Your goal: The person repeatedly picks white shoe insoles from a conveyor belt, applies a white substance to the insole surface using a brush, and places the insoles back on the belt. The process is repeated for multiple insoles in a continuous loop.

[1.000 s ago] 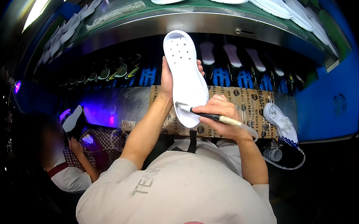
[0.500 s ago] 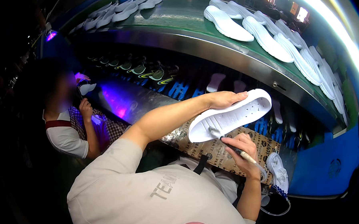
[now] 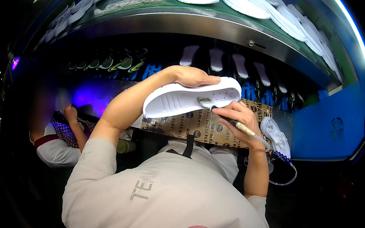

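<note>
Taking the cardboard pad (image 3: pixel 206 129) on the bench edge as the landmark and going left to right: far left of it a co-worker's hand (image 3: pixel 70 112) rests on a checked cloth by the purple glow, separate from the wearer's own arms. The left hand (image 3: pixel 190 76) sits above the pad, palm down, fingers and thumb clamped over the upper edge of the white shoe sole (image 3: pixel 191 99), which hangs in the air just above the pad's top edge, not touching it. The right hand (image 3: pixel 239 116) is over the pad's right half, closed in a pen-type pinch on a thin brush (image 3: pixel 231 122) whose tip meets the underside of the sole near its right end; a white shoe (image 3: pixel 276 136) lies just right of the pad. What has changed: half a second ago the sole slants up to the right, and a second ago it stands almost upright; now it lies close to level, so the wearer is turning it to bring a fresh stretch of the bottom face under the brush, and the brush hand has moved up from below the sole to touch it. I judge the coating work as mid-way, not finishing. Long axis now runs left-right, roughly parallel with the pad's top edge, wider perforated end pointing right and slightly up, narrower end pointing left, ribbed face toward the camera.
</note>
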{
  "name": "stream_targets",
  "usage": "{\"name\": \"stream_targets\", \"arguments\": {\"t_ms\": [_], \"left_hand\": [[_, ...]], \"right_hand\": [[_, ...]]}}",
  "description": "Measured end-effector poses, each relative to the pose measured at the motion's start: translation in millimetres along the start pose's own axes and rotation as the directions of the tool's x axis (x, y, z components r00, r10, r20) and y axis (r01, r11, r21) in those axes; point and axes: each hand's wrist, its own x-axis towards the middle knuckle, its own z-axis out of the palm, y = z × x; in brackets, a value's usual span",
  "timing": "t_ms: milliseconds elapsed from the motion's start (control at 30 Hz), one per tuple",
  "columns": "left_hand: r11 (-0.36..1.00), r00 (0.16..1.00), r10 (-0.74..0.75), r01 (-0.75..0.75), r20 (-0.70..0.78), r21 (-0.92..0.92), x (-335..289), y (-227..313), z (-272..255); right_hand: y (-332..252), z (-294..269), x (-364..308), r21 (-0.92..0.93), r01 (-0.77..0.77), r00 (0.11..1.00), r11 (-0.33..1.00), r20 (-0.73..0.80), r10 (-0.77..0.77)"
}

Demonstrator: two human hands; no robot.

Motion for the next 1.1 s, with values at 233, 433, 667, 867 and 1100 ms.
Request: {"name": "stream_targets", "arguments": {"t_ms": [233, 433, 667, 867, 1100], "left_hand": [[0.997, 0.997, -0.073, 0.073, 0.016, 0.003, -19.2, -3.2, -11.6], [0.994, 0.994, -0.107, 0.107, -0.015, -0.016, -33.8, -13.6, -14.5], [0.953, 0.960, -0.043, -0.043, -0.276, -0.298, -41.5, -35.7, -19.9], [0.331, 0.649, 0.369, -0.761, -0.665, -0.558, -40.2, -10.6, -210.2], [0.752, 0.065, -0.078, 0.659, -0.995, -0.016, -116.5, -211.8, -419.8]], "right_hand": [[-0.7, -26.1, 5.3, -0.051, 0.033, 0.990, 0.998, 0.140, -0.025], [2.0, -37.9, 11.0, -0.069, 0.064, 0.992, 0.996, 0.115, -0.056], [2.5, -38.5, -1.6, 0.028, 0.028, 0.996, 0.999, 0.082, -0.030], [6.9, -33.0, -10.6, 0.166, -0.044, 0.995, 0.985, -0.075, 0.058], [8.9, -6.8, -33.9, 0.282, -0.171, 0.984, 0.944, -0.005, 0.179]]}}
